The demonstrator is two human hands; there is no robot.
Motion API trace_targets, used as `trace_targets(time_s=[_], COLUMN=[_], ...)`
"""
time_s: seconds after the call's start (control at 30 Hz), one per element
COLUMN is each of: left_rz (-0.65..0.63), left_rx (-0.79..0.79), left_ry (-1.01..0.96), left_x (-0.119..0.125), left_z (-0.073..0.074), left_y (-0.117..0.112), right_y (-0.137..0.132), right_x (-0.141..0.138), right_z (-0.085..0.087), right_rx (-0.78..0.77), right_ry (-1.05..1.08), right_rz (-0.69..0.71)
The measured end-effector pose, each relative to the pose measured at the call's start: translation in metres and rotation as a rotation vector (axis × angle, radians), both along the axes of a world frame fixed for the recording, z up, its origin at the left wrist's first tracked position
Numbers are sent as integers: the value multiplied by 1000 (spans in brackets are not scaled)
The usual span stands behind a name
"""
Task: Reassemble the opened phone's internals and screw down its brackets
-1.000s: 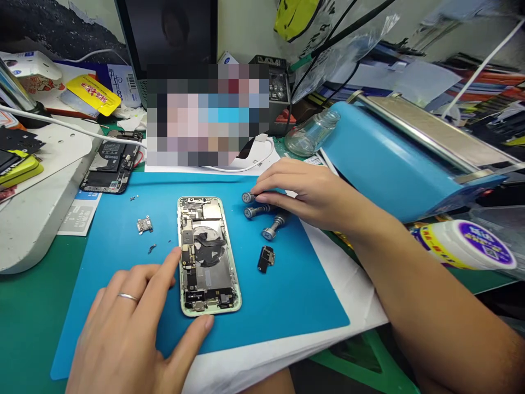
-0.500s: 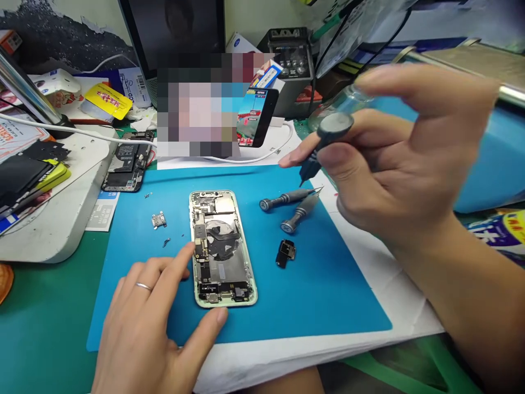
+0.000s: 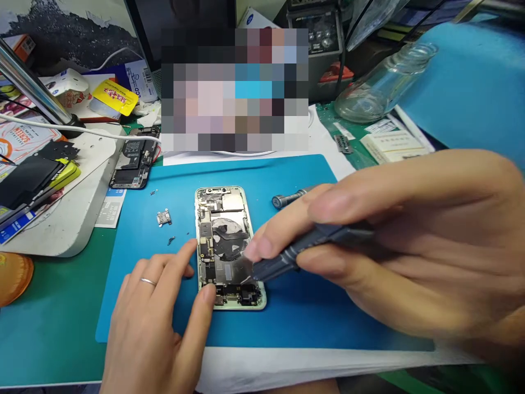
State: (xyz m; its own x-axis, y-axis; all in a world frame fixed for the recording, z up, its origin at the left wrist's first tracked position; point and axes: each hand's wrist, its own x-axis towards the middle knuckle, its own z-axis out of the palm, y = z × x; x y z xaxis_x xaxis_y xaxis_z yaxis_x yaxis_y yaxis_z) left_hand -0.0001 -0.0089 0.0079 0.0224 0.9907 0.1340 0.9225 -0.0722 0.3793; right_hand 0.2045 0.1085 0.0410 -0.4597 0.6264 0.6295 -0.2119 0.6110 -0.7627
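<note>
An opened phone [image 3: 223,241] with a pale green frame lies face down on the blue mat [image 3: 287,323], its boards and coil exposed. My left hand [image 3: 159,323], a ring on one finger, rests at its lower left, forefinger and thumb touching the frame. My right hand [image 3: 394,246] is closed on a dark grey screwdriver [image 3: 303,249], whose tip points down at the phone's lower part. Another screwdriver [image 3: 287,198] lies on the mat behind my right hand.
A small metal part [image 3: 164,218] and loose screws [image 3: 171,239] lie left of the phone. A second dismantled phone [image 3: 135,161] sits at the mat's far left corner beside a white stand base [image 3: 77,219]. A glass jar [image 3: 381,87] lies at the back right.
My right hand picked up a screwdriver from the mat, lifted it, then brought it down over the phone's lower part. My left thumb moved onto the phone's bottom edge.
</note>
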Motion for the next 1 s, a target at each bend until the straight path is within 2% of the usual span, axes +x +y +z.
trace_targets(time_s=[0.13,0.43,0.57,0.8,1.0], left_rz=[16,66,67,58,62], left_rx=[-50,-48,-52,-42,-50], left_ry=[-15,-51,-53,-46,-54], left_x=[5,9,9,7,10], left_z=[5,8,10,6,8], left_y=[2,3,4,5,4], right_y=[2,3,3,1,-4], right_x=[2,3,1,-4,-3], right_z=[-3,-6,-8,-11,-15], right_rx=[-37,-48,-36,-31,-66], right_ry=[-36,4,38,-77,-106], right_rz=[85,149,142,192,171])
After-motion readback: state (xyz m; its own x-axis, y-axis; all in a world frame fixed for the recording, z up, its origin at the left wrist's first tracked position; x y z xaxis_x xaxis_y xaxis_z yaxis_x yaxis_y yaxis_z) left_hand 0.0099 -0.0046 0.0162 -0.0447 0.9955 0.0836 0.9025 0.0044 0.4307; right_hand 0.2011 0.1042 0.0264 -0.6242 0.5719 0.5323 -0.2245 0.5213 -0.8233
